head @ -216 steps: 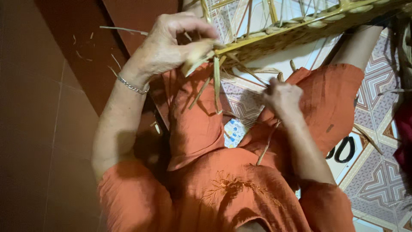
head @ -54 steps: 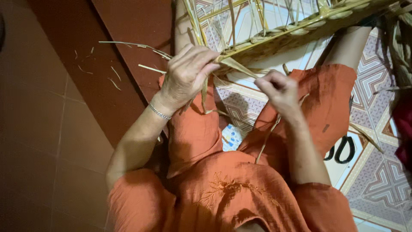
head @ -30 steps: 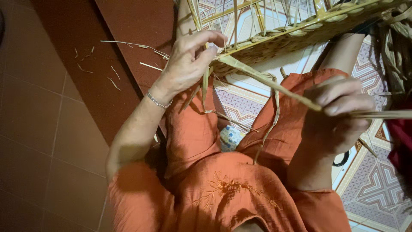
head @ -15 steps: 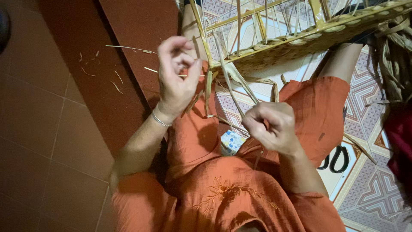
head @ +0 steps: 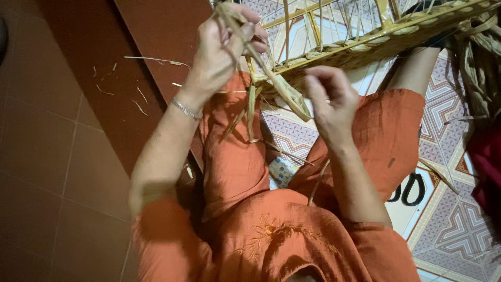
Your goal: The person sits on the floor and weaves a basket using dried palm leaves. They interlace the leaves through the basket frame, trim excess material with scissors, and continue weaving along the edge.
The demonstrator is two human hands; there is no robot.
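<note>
Straw-coloured fibre strand [head: 271,78], flat and twisted, running on a slant from upper left down to lower right, across the front of a half-woven basket rim [head: 396,39]. Upper end pinched in the left hand [head: 222,49], fingers clenched around it high beside the basket's upright stakes [head: 313,21]; lower end fanning out near the right hand [head: 331,102], just left of its curled fingertips [head: 313,83]. Right grip half closed, thumb and forefinger bent toward the strand's tail, yet hard to tell whether touching or just short of it. Long axis thus pointing from left grip toward right grip, with the right hand the nearer of the two to the free end and the left holding the tension from above. Woven band of the rim lying behind and to the right of the strand, tilted upward toward the right edge of the view. Below, orange trousers [head: 235,156] over crossed knees, loose fibre ends [head: 250,112] dangling between them. Black-handled scissors [head: 409,188] on the patterned tile floor [head: 454,230] to the right, well apart from both hands. Scattered straw clippings [head: 138,94] on the reddish-brown floor to the left.
</note>
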